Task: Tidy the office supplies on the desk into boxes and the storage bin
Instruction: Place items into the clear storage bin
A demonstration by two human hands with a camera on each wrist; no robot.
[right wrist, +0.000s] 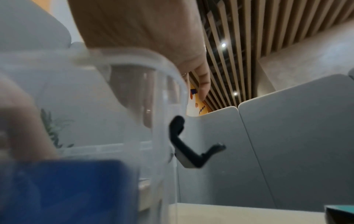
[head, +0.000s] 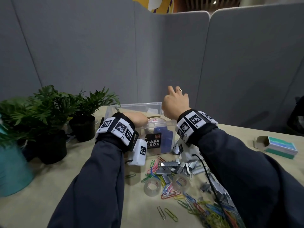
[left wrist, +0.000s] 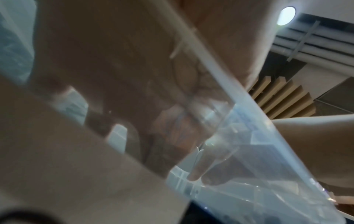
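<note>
— Which step is this?
— Loading the bin [head: 115,108] at the back of the surface [head: 102,195]. Left hand [head: 137,118] reaches inside — its fingers' grip I cannot tell. Right hand [head: 176,104] hovers above the rim, fingers loose, empty.
— Next?
— Probably fetching the tape rolls [head: 152,186], clips [head: 170,190] and staples [head: 179,167] — still loose in front.

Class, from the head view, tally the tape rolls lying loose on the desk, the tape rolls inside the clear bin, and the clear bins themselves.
Tape rolls loose on the desk: 2, left roll and right roll
Tape rolls inside the storage bin: 1, bin roll
Clear storage bins: 1
Total: 4
</note>
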